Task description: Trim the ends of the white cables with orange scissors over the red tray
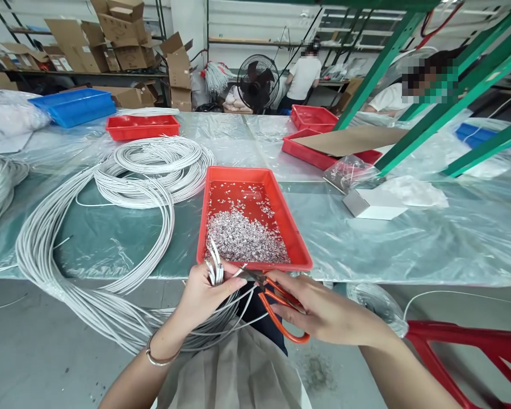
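Left fingers point(230, 287) pinch a bunch of white cable ends point(218, 274); right fingers point(284, 280) are closed around orange-handled scissors point(268, 309), their blades beside one end. Just beyond, a red tray point(296, 247) of small shiny pieces point(247, 236) rests on the surface point(443, 244), coiled white cable point(157, 167) left of it.

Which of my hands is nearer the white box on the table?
Right: your right hand, holding orange-handled scissors, is nearer you than the white box and to its left; your left hand, gripping white wires, is farther left.
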Demonstrator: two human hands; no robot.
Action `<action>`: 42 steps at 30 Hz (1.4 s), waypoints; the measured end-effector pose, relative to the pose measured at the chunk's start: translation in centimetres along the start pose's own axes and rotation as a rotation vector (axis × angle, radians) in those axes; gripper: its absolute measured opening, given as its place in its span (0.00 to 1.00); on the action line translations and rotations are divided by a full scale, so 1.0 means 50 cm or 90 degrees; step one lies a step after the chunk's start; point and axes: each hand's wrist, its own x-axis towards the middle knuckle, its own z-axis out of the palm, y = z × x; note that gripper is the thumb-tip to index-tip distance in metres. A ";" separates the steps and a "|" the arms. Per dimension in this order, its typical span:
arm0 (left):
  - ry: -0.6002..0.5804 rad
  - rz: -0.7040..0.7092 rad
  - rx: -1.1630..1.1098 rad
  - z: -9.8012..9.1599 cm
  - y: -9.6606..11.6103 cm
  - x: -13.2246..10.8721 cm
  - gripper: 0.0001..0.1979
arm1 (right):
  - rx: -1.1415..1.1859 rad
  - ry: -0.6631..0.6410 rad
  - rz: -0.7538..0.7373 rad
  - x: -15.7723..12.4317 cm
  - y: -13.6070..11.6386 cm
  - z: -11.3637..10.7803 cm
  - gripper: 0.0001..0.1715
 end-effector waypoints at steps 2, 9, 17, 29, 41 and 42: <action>-0.035 -0.057 -0.064 -0.004 -0.004 0.002 0.16 | -0.011 0.011 -0.009 0.001 0.001 -0.001 0.09; -0.258 -0.097 -0.285 -0.019 -0.007 0.005 0.18 | -0.013 -0.004 -0.056 -0.002 0.011 -0.018 0.10; -0.214 -0.046 -0.200 -0.001 -0.002 0.003 0.19 | 0.455 0.183 -0.070 0.070 -0.011 0.030 0.15; -0.123 0.021 0.000 0.006 0.004 0.004 0.16 | 0.692 0.286 -0.080 0.103 -0.004 0.075 0.11; -0.321 -0.107 -0.195 0.000 0.001 0.013 0.21 | 0.562 0.339 -0.055 0.116 -0.003 0.060 0.21; -0.329 -0.131 -0.217 -0.001 0.002 0.014 0.21 | 0.509 0.384 -0.042 0.115 -0.004 0.052 0.21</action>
